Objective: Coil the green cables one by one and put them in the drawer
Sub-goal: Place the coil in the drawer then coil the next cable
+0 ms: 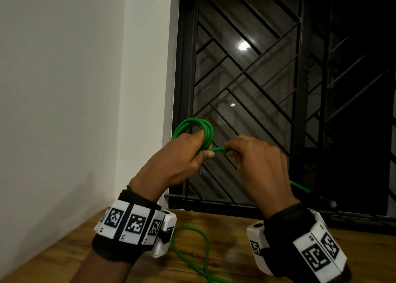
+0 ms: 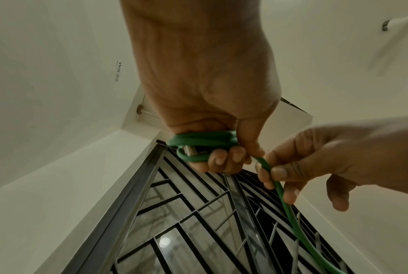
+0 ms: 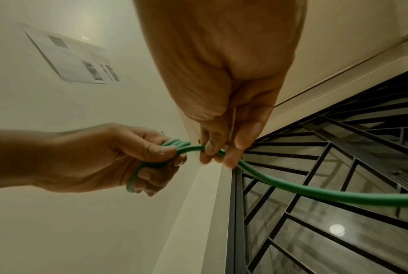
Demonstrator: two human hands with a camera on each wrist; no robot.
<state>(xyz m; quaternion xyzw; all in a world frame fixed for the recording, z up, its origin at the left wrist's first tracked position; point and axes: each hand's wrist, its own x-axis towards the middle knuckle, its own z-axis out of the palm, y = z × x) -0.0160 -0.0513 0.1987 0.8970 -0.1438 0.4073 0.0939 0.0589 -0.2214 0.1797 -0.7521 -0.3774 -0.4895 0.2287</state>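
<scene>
The fingers [image 2: 224,157] of the left hand [image 1: 177,154] are curled around several loops of a green cable [image 1: 205,132], and the thumb presses on the bundle from the side. In the left wrist view a small metal plug [image 2: 192,150] shows between the loops, close to the fingertips. The right hand [image 1: 255,156] is just beside the left one. Its thumb and first fingers pinch the free strand of the same cable where it leaves the loops, while the other fingers are loosely bent below. From this pinch the strand runs under the right palm and comes out behind the right wrist. Both hands are raised above a wooden table [image 1: 225,235], in front of a dark window with a black metal grille [image 1: 246,72]. More green cable lies in a loose curve on the table between the two wrists. A white wall [image 1: 64,89] stands to the left.
</scene>
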